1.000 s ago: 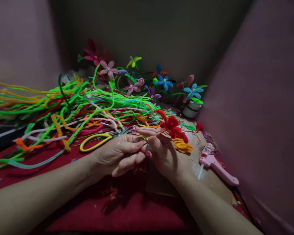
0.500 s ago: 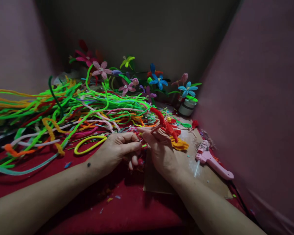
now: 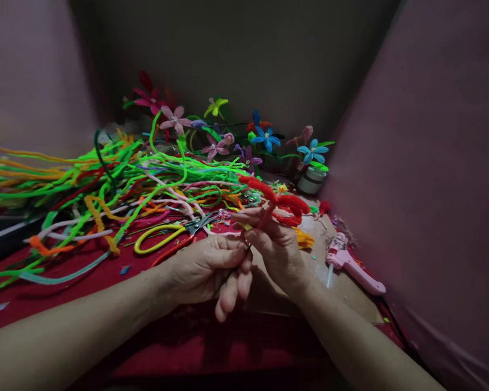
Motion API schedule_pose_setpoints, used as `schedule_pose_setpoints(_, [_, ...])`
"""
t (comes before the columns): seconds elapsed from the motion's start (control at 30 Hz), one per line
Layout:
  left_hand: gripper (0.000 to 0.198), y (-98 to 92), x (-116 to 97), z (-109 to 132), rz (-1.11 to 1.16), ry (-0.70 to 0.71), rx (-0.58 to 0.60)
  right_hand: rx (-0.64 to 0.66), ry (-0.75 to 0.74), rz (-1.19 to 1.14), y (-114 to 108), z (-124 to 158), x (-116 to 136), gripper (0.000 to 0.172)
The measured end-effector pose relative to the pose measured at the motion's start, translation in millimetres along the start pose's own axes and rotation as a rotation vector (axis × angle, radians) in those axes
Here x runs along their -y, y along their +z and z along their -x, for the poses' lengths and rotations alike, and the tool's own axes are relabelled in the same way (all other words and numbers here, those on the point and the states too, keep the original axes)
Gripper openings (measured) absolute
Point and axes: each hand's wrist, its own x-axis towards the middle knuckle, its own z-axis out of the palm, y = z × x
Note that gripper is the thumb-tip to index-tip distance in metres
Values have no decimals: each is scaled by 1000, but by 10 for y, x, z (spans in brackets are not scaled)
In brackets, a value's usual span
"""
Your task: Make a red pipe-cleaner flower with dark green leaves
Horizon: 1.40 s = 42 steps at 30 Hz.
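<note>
My right hand (image 3: 281, 255) pinches a red pipe-cleaner flower (image 3: 291, 206) near its base; its fuzzy red loops stick out above and beyond the fingers. Close against it, my left hand (image 3: 204, 266) is closed on the flower's thin dark stem (image 3: 225, 281), which runs down between the fingers. A small yellowish bit (image 3: 246, 227) shows by the right fingertips, too small to name. Scissors (image 3: 194, 225) with yellow and red handles lie just beyond my left wrist, partly hidden by it.
A big heap of pipe cleaners (image 3: 146, 182) spreads across the left and middle. Pipe-cleaner flowers (image 3: 265, 138) stand behind it, near a small jar (image 3: 311, 181). On the right, a pink glue gun (image 3: 346, 263) rests on a cardboard sheet (image 3: 356, 307). Red cloth (image 3: 163, 347) covers the table.
My left hand has shifted right and slightly down, closer to my right hand. The red flower has turned, its loops more spread. More of the scissors shows as the view shifted slightly.
</note>
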Motion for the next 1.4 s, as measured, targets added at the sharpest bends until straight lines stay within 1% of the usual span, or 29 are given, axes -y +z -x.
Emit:
schedule_pose_setpoints(0.07, [28,45,-1,2,-106,-15,-2,-7,18,65,-19,34,42,12])
schedule_pose_setpoints(0.1, [29,70,-20,2,-216,-17,-40,-29,36,105,-42,44,48,13])
schedule_pose_setpoints(0.13, [30,91,-49,2,-349,-6,-108,-57,70,151,-74,49,42,14])
schedule_pose_setpoints(0.2, [28,102,-124,1,-592,47,-320,-139,161,223,-156,45,1,19])
schedule_pose_setpoints(0.23, [27,87,-164,1,-662,73,-429,-171,204,240,-202,39,-29,23])
schedule_pose_setpoints(0.27, [26,57,-200,1,-684,95,-524,-171,236,252,-248,33,-62,26])
schedule_pose_setpoints(0.3, [26,15,-230,2,-672,110,-590,-159,249,271,-293,29,-96,28])
schedule_pose_setpoints(0.37, [23,-89,-270,6,-626,134,-648,-130,273,342,-377,24,-160,30])
schedule_pose_setpoints(0.47, [23,-223,-283,11,-630,136,-651,-190,286,492,-492,13,-244,33])
schedule_pose_setpoints(0.53, [24,-266,-275,13,-644,122,-640,-231,265,587,-559,-4,-288,33])
schedule_pose_setpoints(0.57, [24,-273,-269,13,-650,118,-638,-228,251,635,-586,-16,-301,34])
schedule_pose_setpoints(0.7, [21,-257,-255,7,-687,123,-656,-108,242,813,-625,-59,-251,40])
schedule_pose_setpoints(0.8, [21,-243,-245,-5,-762,100,-688,-64,255,803,-609,-37,-119,42])
schedule_pose_setpoints(0.9, [22,-238,-223,-23,-857,57,-685,-41,280,788,-612,59,-8,38])
schedule_pose_setpoints(1.0, [23,-224,-195,-41,-942,48,-649,-68,173,878,-620,189,46,30])
schedule_pose_setpoints(1.03, [23,-215,-187,-45,-958,47,-645,-59,141,900,-612,229,62,27])
schedule_pose_setpoints(1.13, [24,-181,-170,-56,-951,51,-661,-21,69,900,-527,311,137,20])
schedule_pose_setpoints(1.23, [27,-151,-169,-53,-908,87,-652,21,-32,851,-348,342,258,18])
schedule_pose_setpoints(1.33, [33,-132,-174,-32,-910,123,-647,164,-118,809,-132,322,377,23])
schedule_pose_setpoints(1.4, [38,-126,-169,-18,-954,134,-649,275,-259,831,-18,265,424,29])
